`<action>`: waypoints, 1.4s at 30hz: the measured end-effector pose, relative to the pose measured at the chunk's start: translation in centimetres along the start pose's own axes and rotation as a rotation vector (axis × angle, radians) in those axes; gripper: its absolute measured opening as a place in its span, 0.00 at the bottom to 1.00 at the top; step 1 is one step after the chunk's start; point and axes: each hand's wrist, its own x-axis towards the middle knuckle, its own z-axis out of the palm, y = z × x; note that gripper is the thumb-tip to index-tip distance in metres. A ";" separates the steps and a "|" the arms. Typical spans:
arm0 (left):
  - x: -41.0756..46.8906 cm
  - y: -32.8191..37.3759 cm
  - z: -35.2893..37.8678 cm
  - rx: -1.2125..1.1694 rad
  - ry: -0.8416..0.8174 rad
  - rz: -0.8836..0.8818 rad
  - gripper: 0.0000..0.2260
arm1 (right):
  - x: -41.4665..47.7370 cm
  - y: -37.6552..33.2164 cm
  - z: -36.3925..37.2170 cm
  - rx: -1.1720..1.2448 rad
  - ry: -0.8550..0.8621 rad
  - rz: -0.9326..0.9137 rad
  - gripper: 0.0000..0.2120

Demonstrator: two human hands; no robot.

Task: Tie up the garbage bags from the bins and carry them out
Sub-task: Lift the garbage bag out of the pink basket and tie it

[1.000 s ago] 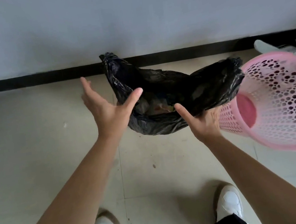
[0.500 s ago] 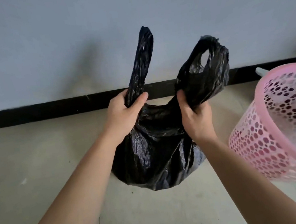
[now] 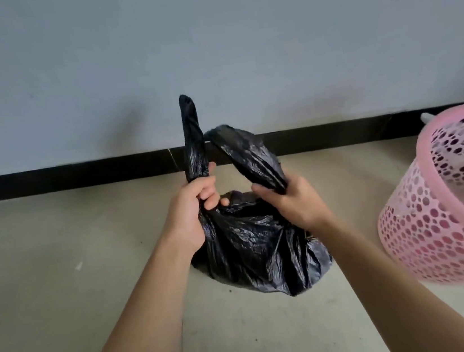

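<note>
Two bare forearms reach in from the bottom edge, cut off below the elbows, and nothing else of the person shows. Part of the pink perforated bin (image 3: pixel 447 206) is lost past the right edge; it stands tilted, its mouth turned up and toward the left, and through the holes the inside looks pale, but its contents cannot be made out. A small white object (image 3: pixel 425 117) pokes up behind the bin's rim, mostly hidden, and cannot be identified.

The black garbage bag (image 3: pixel 257 246) hangs between the hands in front of the wall (image 3: pixel 207 46), its lower end close to the tiled floor (image 3: pixel 60 272); whether it touches the floor cannot be told. Its gathered mouth hides whatever is inside, though the lower part bulges as if partly filled.

The left hand (image 3: pixel 196 207) is curled tight around the left handle (image 3: pixel 192 139), which sticks up straight as a twisted strip past the black baseboard (image 3: pixel 77 177). The right hand (image 3: pixel 293 200) is closed around the base of the right handle (image 3: pixel 247 153), which arches up and leftward until its top meets the upright strip. Where the two handles meet, it is hard to tell whether they cross or merely touch. The bin stands well to the right of the bag, apart from it.
</note>
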 end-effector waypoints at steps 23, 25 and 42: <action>-2.9 1.7 -3.5 0.271 -0.265 -0.208 0.15 | -3.0 -1.4 -0.9 -0.447 -0.180 -0.361 0.10; -3.8 1.9 -3.0 0.450 -0.296 -0.199 0.11 | -2.9 -2.0 -0.7 -0.516 -0.210 -0.376 0.07; -4.8 1.8 -1.7 0.242 -0.293 -0.230 0.20 | -2.8 -2.2 -1.0 -0.091 -0.370 -0.083 0.29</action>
